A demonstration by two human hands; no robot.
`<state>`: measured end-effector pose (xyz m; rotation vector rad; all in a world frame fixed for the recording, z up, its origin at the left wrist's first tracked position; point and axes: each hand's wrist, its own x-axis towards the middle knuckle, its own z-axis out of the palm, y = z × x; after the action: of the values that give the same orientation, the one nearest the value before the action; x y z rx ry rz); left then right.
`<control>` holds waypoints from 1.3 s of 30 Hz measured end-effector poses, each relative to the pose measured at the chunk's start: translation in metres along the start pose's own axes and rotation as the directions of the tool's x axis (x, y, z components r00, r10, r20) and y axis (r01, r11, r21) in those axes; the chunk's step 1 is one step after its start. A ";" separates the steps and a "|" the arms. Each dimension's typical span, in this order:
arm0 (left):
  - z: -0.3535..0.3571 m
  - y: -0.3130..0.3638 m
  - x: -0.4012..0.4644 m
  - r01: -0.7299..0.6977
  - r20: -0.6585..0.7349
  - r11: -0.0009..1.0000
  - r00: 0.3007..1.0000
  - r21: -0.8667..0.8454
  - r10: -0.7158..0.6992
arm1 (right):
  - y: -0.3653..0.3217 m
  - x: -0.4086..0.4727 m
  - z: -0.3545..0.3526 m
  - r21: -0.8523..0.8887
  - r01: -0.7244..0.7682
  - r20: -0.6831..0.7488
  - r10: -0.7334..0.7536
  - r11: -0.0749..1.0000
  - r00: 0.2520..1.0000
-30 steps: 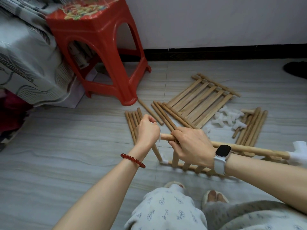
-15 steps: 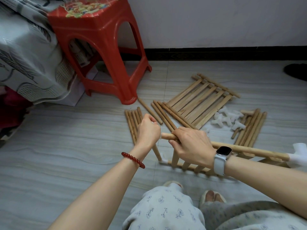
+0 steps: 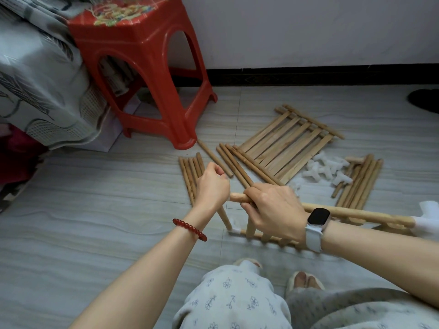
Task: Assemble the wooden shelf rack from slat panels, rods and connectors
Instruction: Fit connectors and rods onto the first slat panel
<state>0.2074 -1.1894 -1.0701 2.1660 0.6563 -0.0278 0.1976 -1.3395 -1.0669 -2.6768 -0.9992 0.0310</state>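
Clearly early in the build, the right hand (image 3: 273,207) grips the long round wooden rod (image 3: 356,214) topping an upright slat panel (image 3: 266,233), while the left hand (image 3: 211,186) curls shut at the rod's bare end; whether it holds anything cannot be told. White plastic connectors (image 3: 325,169), loose wooden rods (image 3: 192,172) and another flat slat panel (image 3: 285,148) lie unused on the floor beyond.

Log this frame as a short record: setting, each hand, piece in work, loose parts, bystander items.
setting: tiled floor, head view
left hand: fingers curled at the rod's bare end; contents hidden
right hand: grips top rod
piece in work: standing slat panel, white connector on far end
loose parts: flat slat panel, rods, connectors
bystander: red stool
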 end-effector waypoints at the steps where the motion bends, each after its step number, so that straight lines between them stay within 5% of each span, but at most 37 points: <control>1: 0.000 -0.001 -0.002 -0.007 0.003 1.000 1.000 -0.009 0.007 | 0.001 0.000 -0.001 0.000 0.005 0.015 -0.005 1.000 1.000; 10: -0.002 -0.002 0.005 -0.013 0.073 0.995 0.997 -0.103 0.020 | 0.007 0.015 -0.010 0.027 -0.040 0.156 0.035 0.999 0.987; 14: -0.006 -0.007 0.000 0.127 0.193 0.937 0.979 -0.326 -0.066 | 0.010 0.019 -0.013 0.045 -0.047 0.199 0.037 0.998 0.979; 17: -0.005 -0.009 -0.005 0.136 0.132 0.896 0.987 -0.423 -0.088 | 0.009 0.021 -0.015 0.048 -0.053 0.247 0.040 0.997 0.968; 21: -0.007 -0.009 -0.004 -0.004 -0.009 0.984 1.000 -0.181 0.003 | 0.004 0.024 -0.016 0.032 -0.071 0.286 0.059 0.997 0.956; 26: -0.004 0.002 0.009 0.138 0.091 0.990 0.987 -0.039 -0.134 | 0.000 0.027 -0.013 0.045 -0.129 0.259 0.114 0.991 0.959; 29: -0.001 0.009 0.015 0.067 0.050 0.990 0.996 0.123 -0.074 | 0.001 0.027 -0.011 0.064 -0.147 0.227 0.129 0.987 0.965; 33: 0.003 0.011 0.004 0.018 -0.101 0.990 0.995 0.141 -0.004 | 0.000 0.024 -0.010 0.104 -0.174 0.213 0.149 0.979 0.966; 39: 0.004 0.012 0.001 0.034 -0.150 0.991 0.989 0.127 -0.015 | -0.006 0.017 -0.011 0.123 -0.162 0.185 0.138 0.979 0.973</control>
<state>0.2146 -1.1982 -1.0641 2.3006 0.7856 0.0817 0.2078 -1.3272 -1.0537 -2.6505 -0.8070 0.3595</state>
